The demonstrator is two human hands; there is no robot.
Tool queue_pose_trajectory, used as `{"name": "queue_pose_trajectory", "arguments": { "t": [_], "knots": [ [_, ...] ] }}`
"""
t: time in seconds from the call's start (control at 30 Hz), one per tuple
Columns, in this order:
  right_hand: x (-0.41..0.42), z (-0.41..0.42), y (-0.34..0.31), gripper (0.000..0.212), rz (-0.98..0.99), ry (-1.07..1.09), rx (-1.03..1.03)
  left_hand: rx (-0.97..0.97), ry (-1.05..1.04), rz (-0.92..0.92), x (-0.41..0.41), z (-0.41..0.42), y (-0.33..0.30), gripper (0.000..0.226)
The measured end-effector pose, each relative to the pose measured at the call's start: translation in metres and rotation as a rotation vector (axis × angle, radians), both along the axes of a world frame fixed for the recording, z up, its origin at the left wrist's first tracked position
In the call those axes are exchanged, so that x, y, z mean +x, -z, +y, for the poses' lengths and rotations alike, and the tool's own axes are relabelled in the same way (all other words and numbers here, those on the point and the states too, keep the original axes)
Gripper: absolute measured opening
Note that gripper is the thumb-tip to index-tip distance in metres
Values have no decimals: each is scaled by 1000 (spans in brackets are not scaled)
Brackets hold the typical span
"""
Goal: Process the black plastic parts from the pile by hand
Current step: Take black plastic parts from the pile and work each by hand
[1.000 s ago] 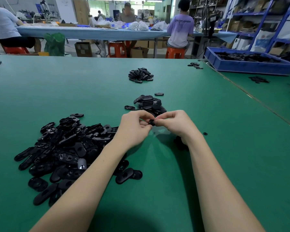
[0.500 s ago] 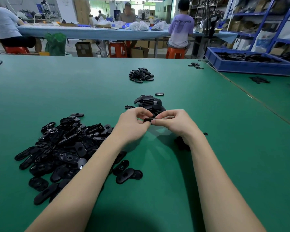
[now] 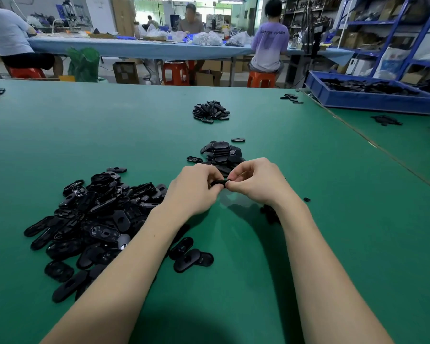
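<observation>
A big loose pile of black oval plastic parts (image 3: pixel 94 219) lies on the green table (image 3: pixel 345 244) at the left. Above the table's middle, my left hand (image 3: pixel 196 189) and my right hand (image 3: pixel 256 181) meet and together pinch one small black plastic part (image 3: pixel 219 182) between their fingertips; most of it is hidden by the fingers. Just behind the hands sits a neater stack of black parts (image 3: pixel 222 153). A few dark bits (image 3: pixel 269 212) lie under my right wrist, partly hidden.
Another small heap of parts (image 3: pixel 211 112) lies farther back on the table. A blue bin (image 3: pixel 368 93) with black parts stands at the back right, beyond a seam in the table. People sit at a long blue table (image 3: pixel 134 47) behind.
Both hands stay together over the same spot. The fingers have shifted slightly on the part, which now lies more level between them.
</observation>
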State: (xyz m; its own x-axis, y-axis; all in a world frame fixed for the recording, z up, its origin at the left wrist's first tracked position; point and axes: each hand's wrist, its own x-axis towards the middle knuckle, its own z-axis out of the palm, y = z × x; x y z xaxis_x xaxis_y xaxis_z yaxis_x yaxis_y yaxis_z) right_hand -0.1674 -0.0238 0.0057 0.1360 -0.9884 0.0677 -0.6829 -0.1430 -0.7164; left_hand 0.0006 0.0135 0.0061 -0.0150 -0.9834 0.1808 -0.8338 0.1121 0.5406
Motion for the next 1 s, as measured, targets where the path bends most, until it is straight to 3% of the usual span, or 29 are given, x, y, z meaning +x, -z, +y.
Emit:
{"name": "queue_pose_trajectory", "arguments": {
  "t": [0.13, 0.73, 1.0],
  "knots": [
    [4, 3, 0, 9, 60, 2, -51, -19, -31, -17, 0, 0, 2, 5],
    [-3, 6, 11, 11, -102, -89, -30, 20, 118, 90, 6, -4, 2, 14],
    [-3, 5, 12, 11, -113, -74, -29, 5, 125, 84, 4, -3, 3, 6]
  ]
}}
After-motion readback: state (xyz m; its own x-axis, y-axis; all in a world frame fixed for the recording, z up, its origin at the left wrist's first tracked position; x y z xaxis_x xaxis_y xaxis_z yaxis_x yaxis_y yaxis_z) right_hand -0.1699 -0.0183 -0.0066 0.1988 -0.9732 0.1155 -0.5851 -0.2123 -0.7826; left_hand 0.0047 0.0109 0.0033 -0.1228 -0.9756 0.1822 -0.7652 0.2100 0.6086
